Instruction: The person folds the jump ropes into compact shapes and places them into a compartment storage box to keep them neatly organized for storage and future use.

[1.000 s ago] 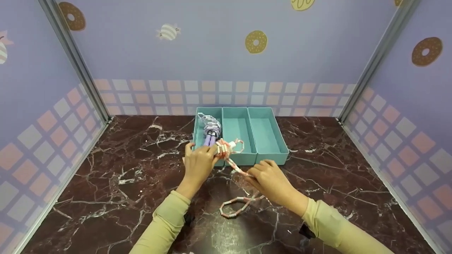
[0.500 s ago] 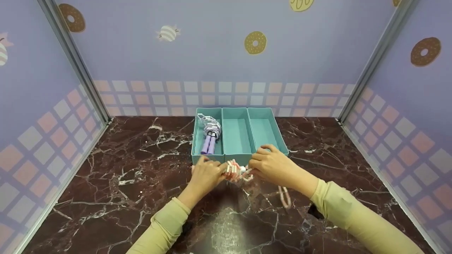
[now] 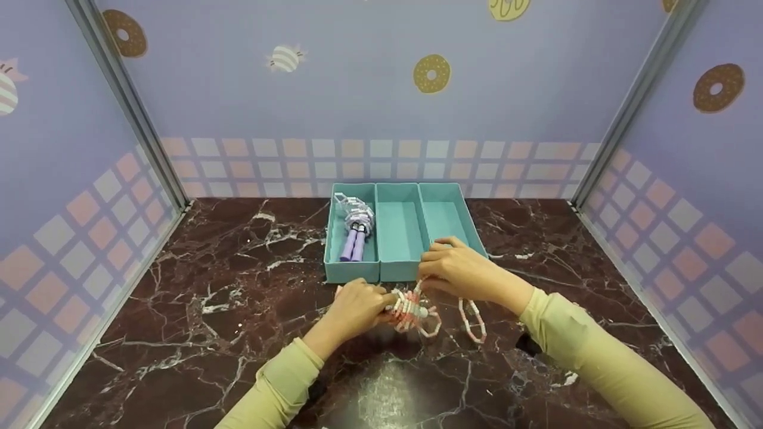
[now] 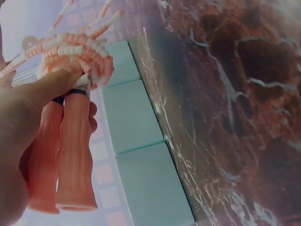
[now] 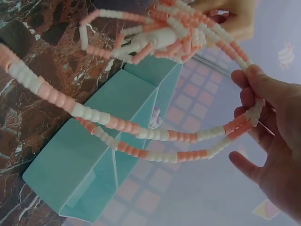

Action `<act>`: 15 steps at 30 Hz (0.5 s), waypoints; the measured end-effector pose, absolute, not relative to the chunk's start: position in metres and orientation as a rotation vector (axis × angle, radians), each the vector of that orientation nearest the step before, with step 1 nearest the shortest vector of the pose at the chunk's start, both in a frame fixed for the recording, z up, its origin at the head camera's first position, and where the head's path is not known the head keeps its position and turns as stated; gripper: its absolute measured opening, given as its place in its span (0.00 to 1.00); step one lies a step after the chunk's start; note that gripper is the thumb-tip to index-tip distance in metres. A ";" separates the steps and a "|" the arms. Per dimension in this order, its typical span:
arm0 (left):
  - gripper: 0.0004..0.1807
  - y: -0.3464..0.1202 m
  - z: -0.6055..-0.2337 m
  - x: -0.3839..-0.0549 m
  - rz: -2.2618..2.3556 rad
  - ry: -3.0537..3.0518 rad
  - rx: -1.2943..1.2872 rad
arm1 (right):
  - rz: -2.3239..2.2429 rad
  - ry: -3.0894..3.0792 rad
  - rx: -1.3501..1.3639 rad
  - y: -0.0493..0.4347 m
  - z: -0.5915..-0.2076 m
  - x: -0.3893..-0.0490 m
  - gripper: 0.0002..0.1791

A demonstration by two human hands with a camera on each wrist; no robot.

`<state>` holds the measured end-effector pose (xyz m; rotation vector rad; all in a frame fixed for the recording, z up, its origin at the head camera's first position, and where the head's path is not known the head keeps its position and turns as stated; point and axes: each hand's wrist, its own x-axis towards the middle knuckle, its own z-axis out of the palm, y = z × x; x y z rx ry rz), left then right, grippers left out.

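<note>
My left hand grips a pink-and-white beaded jump rope by its two pink handles, with the thumb against the wound beads. In the right wrist view, my right hand pinches a doubled length of the beaded rope between thumb and fingers. From that hand a loose loop hangs over the tabletop. A smaller beaded loop sticks out of the bundle beside a white piece. Both hands are at the near side of the teal organizer.
The organizer has three side-by-side compartments. A purple-and-white beaded jump rope lies wound up in the left one, its purple handles towards me. Patterned walls enclose the dark marbled table at the back and sides.
My left hand has drawn the bundle back from over the organizer's front edge, towards me. My right hand has moved up and right, lifting the loose loop off the table.
</note>
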<state>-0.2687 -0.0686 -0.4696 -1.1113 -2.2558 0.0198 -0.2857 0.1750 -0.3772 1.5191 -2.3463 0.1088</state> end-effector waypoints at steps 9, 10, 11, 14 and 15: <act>0.18 -0.069 -0.463 -0.258 -0.200 -2.264 -1.363 | 0.394 -2.512 1.695 0.178 -0.378 -0.299 0.08; 0.18 -0.069 -0.463 -0.256 -0.231 -2.256 -1.372 | 0.434 -2.516 1.720 0.177 -0.379 -0.300 0.09; 0.17 -0.069 -0.463 -0.254 -0.266 -2.248 -1.376 | 0.482 -2.523 1.741 0.178 -0.380 -0.301 0.10; 0.15 -0.068 -0.462 -0.250 -0.447 -2.230 -1.404 | 0.675 -2.553 1.769 0.179 -0.382 -0.304 0.11; 0.13 -0.068 -0.461 -0.250 -0.535 -2.230 -1.416 | 0.751 -2.562 1.765 0.179 -0.383 -0.306 0.11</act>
